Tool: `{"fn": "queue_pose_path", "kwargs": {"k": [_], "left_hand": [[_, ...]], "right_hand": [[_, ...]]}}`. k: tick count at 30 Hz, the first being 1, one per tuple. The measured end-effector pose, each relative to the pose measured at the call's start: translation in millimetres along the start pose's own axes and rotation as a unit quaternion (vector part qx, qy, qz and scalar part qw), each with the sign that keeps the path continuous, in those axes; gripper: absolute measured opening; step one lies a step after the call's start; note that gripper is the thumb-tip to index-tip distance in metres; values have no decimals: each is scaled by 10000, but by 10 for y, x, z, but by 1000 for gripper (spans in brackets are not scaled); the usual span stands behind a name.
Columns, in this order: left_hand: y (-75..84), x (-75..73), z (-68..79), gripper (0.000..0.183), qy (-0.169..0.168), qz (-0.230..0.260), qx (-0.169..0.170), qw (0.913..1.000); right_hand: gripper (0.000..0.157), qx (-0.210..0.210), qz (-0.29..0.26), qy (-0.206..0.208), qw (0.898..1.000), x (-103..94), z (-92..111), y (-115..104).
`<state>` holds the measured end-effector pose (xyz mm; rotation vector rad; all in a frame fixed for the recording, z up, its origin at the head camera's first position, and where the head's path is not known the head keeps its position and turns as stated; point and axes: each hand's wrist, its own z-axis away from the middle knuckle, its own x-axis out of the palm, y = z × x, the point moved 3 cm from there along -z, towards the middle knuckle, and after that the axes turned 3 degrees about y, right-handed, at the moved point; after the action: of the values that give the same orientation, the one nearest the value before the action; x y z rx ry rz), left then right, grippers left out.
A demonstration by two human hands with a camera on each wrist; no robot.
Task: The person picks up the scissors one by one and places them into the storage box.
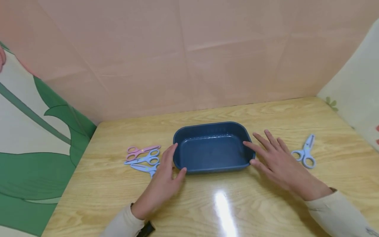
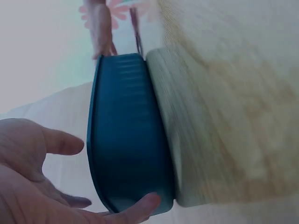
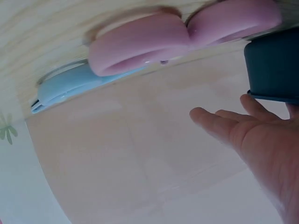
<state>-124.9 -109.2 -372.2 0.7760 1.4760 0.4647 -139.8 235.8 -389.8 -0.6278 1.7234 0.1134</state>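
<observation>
A dark blue rectangular plastic bin [image 1: 213, 153] with rounded corners lies on the table, its inside bare. At its left end is my left hand [image 1: 166, 176], thumb and fingers spread about the near corner. In the left wrist view one fingertip overlaps the lower corner of the bin [image 2: 124, 135]. My right hand [image 1: 278, 164] is at the opposite end with fingers spread, forefinger and thumb right at the rim. Beyond that hand lie light blue scissors [image 1: 306, 153]. The right wrist view also has pink scissor handles [image 3: 140, 44], hidden in the head view.
Left of the bin, pink scissors [image 1: 142, 151], light blue scissors [image 1: 143, 160] and a second light blue pair [image 1: 145, 168] lie close together. A pinkish sheet [image 1: 189, 65] hangs behind the wood-grain table [image 1: 103, 184]. Patterned panels flank both sides.
</observation>
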Motion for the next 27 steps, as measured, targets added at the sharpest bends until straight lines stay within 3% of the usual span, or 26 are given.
{"fn": "queue_pose_path", "kwargs": {"k": [4, 8, 12, 18, 27], "left_hand": [[-22, 20, -20, 81, -274, 195, -164, 9993], [-79, 43, -44, 81, -394, 848, -367, 9949], [-142, 70, -75, 82, -331, 1538, -773, 9845], [-188, 136, -88, 76, -164, 1829, -1422, 9727], [-195, 170, -86, 62, -131, 2372, -1529, 9593]], "right_hand": [[55, 45, -34, 21, 10000, -20, 0, 50], [54, 227, -100, 60, 9997, -47, 1, 135], [55, 326, 9, 140, 9994, -64, 60, 236], [54, 316, 198, 290, 9989, -93, 246, 329], [55, 339, 709, 452, 9959, -176, 522, 521]]}}
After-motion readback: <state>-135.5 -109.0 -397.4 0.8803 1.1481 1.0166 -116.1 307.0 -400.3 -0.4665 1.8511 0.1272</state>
